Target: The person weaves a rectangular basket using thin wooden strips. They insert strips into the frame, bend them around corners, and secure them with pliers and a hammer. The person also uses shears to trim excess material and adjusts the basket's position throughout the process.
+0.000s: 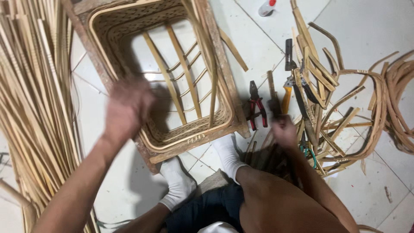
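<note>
A square woven bamboo basket (215, 116) in a wooden frame lies on the white tiled floor, with slats across its open bottom. My left hand (127, 108), blurred by motion, is at the basket's near left rim; whether it grips anything I cannot tell. My right hand (282, 129) reaches to the floor right of the basket and closes around a dark tool handle (273, 105) beside red-handled pliers (255, 105). My feet in white socks (179, 181) press against the basket's near side.
A thick bundle of long bamboo strips (34, 99) lies along the left. Bent bamboo offcuts (345, 99), a yellow-handled tool (286, 97) and a knife lie on the right. A small white and red bottle (266, 7) is at the top.
</note>
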